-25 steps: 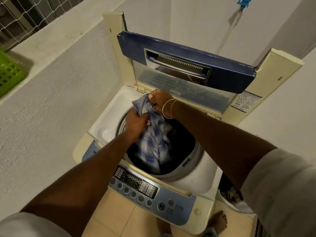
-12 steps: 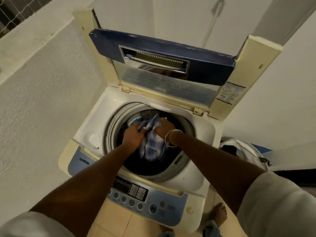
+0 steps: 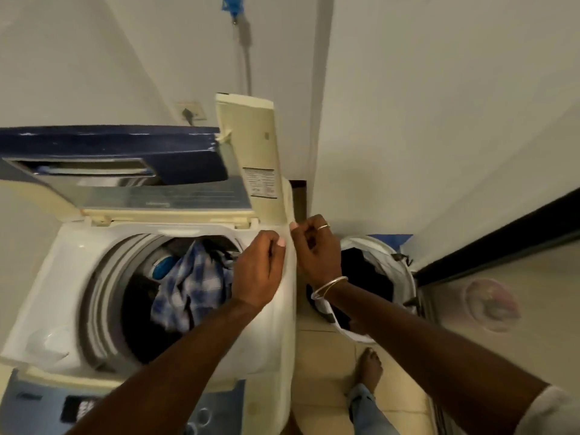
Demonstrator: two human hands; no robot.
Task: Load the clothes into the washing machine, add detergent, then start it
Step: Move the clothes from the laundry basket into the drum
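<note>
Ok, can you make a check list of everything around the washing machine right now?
Surface: tiled floor, beige, bare where it shows.
Job's things: washing machine with lid up; blue checked shirt lies in the drum on dark clothes; laundry basket beside the machine holds dark clothes. Detergent: nothing seen.
Clutter: nothing seen.
Grips: left hand over the machine's right edge, right hand above the basket; both loosely curled, holding nothing.
Cables: plug in a wall socket; grey hose runs down from a blue tap.
Surroundings: white walls; dark-framed door at right; bare foot on the floor.
</note>
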